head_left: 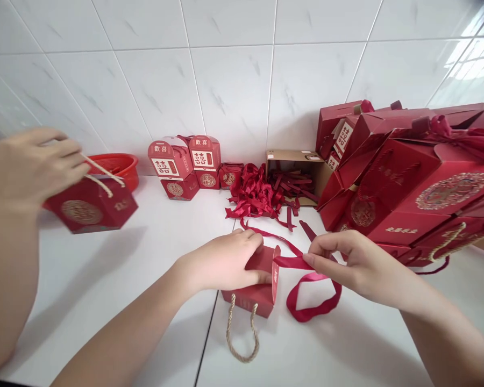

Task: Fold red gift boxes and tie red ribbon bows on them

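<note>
A small red gift box (258, 294) with a rope handle (242, 359) lies on the white tabletop in front of me. My left hand (234, 263) is closed over its top, the thumb pressing near the upright end flap. To the right, my right hand (342, 258) pinches a red satin ribbon (292, 262) between thumb and fingers. The ribbon runs to the box's flap, and a loose loop of it hangs below my fingers. Whether it passes through the flap I cannot tell.
At the left, another person's hand (44, 161) holds a red gift box (92, 207) by its cord, before a red plastic basket (123, 164). Small gift boxes (173, 166), a ribbon pile (254, 191) and a cardboard box (322, 180) line the wall. Larger red boxes (411, 188) are stacked right.
</note>
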Demonstrator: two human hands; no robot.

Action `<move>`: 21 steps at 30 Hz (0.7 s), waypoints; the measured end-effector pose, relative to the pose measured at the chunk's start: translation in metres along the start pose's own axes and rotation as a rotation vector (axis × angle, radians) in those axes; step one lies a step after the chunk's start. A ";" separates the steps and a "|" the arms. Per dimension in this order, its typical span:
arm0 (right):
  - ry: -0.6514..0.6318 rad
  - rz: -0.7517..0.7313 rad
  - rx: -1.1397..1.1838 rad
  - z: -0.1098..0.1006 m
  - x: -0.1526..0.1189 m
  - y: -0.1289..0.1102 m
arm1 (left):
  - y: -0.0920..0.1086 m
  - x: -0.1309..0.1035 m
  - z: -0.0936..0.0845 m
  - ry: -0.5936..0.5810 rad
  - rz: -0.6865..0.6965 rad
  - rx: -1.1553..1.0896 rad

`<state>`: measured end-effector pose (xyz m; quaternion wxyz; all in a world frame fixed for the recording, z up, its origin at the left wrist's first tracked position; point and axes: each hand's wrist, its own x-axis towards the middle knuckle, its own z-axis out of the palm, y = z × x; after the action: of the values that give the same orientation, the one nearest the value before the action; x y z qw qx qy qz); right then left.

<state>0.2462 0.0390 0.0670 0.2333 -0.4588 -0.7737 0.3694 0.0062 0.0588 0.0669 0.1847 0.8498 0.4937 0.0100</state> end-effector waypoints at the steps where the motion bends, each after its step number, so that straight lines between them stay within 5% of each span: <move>1: -0.004 0.021 -0.010 -0.003 -0.002 -0.001 | 0.001 0.000 0.000 -0.004 -0.007 0.005; 9: -0.035 0.123 -0.020 -0.017 -0.007 0.003 | 0.006 -0.002 0.000 0.069 0.049 0.016; 21: 0.023 0.114 0.070 -0.016 -0.007 0.004 | 0.013 0.004 0.005 0.075 -0.051 0.017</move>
<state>0.2628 0.0402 0.0732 0.2365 -0.4978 -0.7303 0.4036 0.0201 0.0550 0.0661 0.1589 0.8374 0.5219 0.0327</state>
